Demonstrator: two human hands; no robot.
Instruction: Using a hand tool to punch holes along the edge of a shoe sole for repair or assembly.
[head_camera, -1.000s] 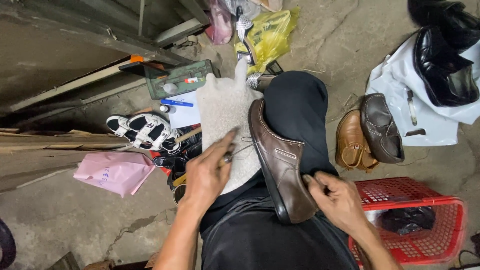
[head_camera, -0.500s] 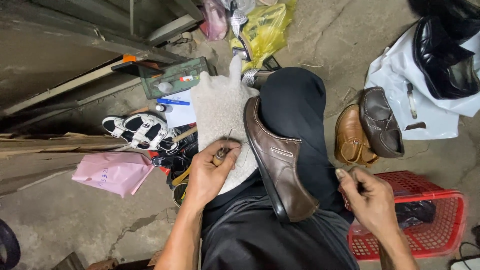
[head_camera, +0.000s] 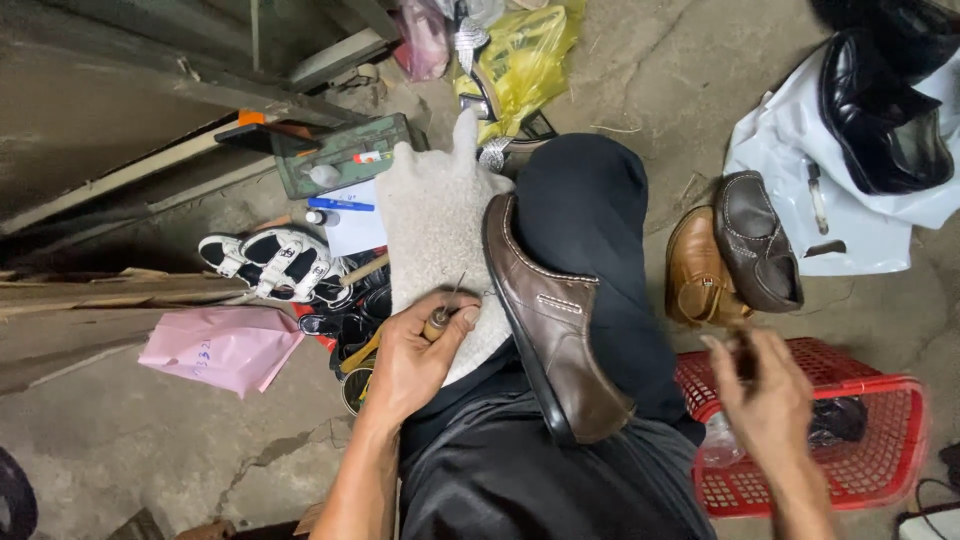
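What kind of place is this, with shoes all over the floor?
Probably a cobbler's repair spot on a rough concrete floor: a brown shoe lies across the lap, the left hand holds an awl, and more shoes wait nearby.

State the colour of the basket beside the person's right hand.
Red, an open plastic mesh basket, seen best in the head view.

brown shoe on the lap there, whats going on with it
A person sits with a brown leather shoe lying on its side across their lap, sole edge against a grey woolly cloth over the left knee. The left hand holds a wooden-handled awl, its thin metal point at the shoe's edge. The right hand is lifted away above a red plastic basket, blurred, fingers pinched; any thread in them is too fine to see. Other shoes lie on the concrete floor.
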